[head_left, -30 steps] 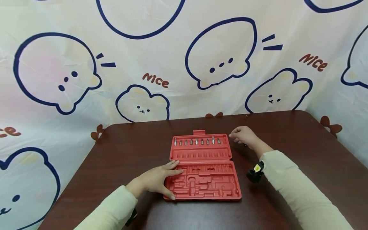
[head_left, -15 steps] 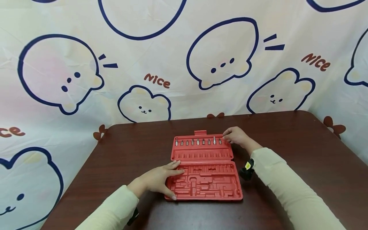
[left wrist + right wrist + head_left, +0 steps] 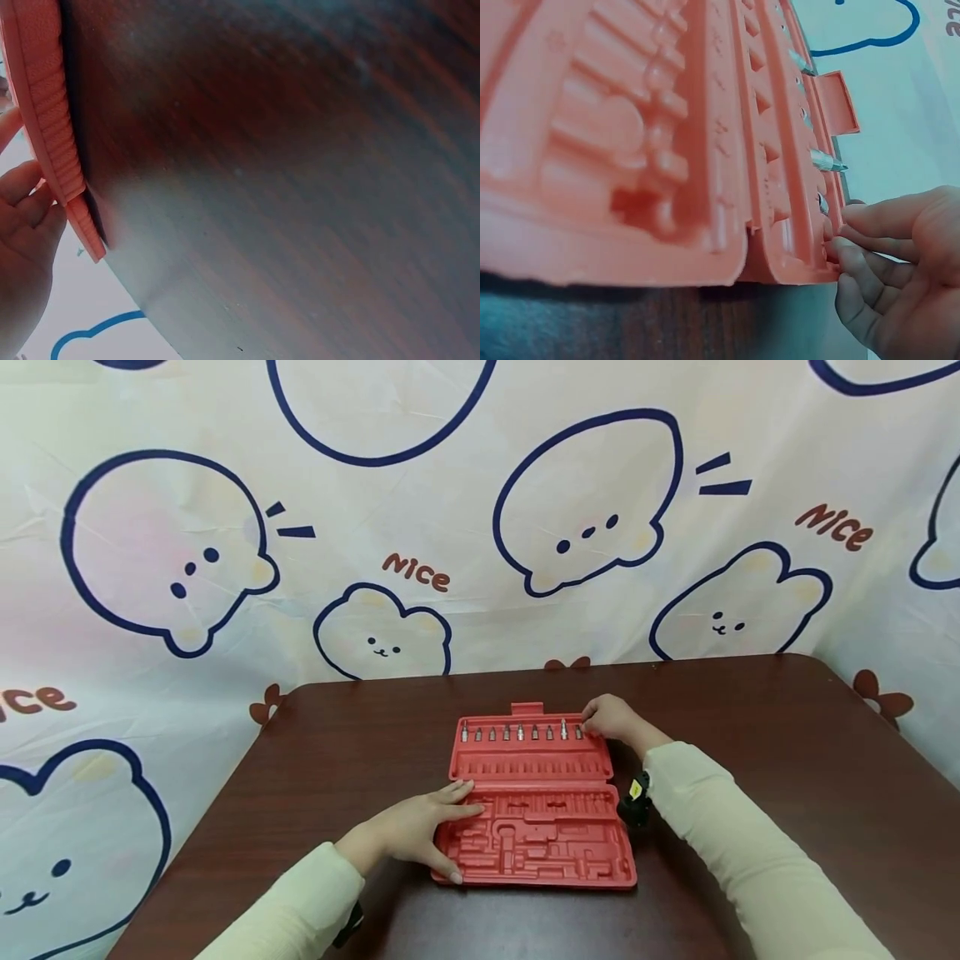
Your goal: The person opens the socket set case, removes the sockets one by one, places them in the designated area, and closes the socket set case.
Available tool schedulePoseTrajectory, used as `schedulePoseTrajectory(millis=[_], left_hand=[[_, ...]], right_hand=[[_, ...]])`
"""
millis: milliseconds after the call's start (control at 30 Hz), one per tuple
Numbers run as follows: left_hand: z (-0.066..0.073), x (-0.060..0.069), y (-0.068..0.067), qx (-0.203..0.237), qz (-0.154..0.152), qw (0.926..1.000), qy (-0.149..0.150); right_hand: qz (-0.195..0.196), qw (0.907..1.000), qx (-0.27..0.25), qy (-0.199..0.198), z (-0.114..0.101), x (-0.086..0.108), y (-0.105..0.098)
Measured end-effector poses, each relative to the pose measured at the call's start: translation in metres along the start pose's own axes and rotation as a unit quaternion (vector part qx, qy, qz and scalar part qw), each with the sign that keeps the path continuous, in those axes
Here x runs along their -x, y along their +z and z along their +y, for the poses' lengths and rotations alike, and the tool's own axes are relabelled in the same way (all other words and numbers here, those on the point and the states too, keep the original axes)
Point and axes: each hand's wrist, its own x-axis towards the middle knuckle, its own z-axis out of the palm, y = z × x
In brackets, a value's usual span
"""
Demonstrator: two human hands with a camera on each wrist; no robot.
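A red case (image 3: 551, 828) lies unfolded on the brown table. A row of several silver bits (image 3: 521, 733) stands in its far half; the molded near half holds no pieces. My left hand (image 3: 408, 828) rests on the near half's left side, fingers spread, thumb at the front corner. At the right end of the bit row, my right hand (image 3: 618, 722) has thumb and fingertips pinched together at the case. In the right wrist view, the pinching hand (image 3: 911, 262) is beside the last bits (image 3: 823, 202); its fingers mostly hide the small piece between them.
Brown tabletop (image 3: 360, 735) surrounds the case. A patterned cloth (image 3: 465, 510) hangs behind and beside the table. The case latch (image 3: 527, 708) sticks out at the far edge. A dark wrist device (image 3: 634, 802) is by the right sleeve.
My right hand has moved left from beside the case to the right end of the bit row. My left hand has stayed on the case. The head view has shifted slightly.
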Motion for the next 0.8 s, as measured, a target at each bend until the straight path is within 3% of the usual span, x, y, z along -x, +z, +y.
schedulePoseTrajectory(millis=[167, 467, 600, 800], left_hand=[[0.0008, -0.0002, 0.0022, -0.002, 0.002, 1.0000, 0.003], [0.0001, 0.0000, 0.0005, 0.001, 0.005, 1.0000, 0.002], [0.0001, 0.0001, 0.0008, 0.003, 0.006, 1.0000, 0.006], [-0.0005, 0.0000, 0.0019, 0.003, 0.007, 1.0000, 0.005]], right_hand=[[-0.019, 0.9958, 0.086, -0.025, -0.0011, -0.0021, 0.0010], [-0.023, 0.9929, 0.107, -0.048, -0.0035, -0.0029, 0.0007], [-0.015, 0.9957, 0.082, -0.041, -0.0023, -0.0024, 0.0016], [-0.004, 0.9999, -0.009, -0.012, 0.0001, 0.0009, 0.0018]])
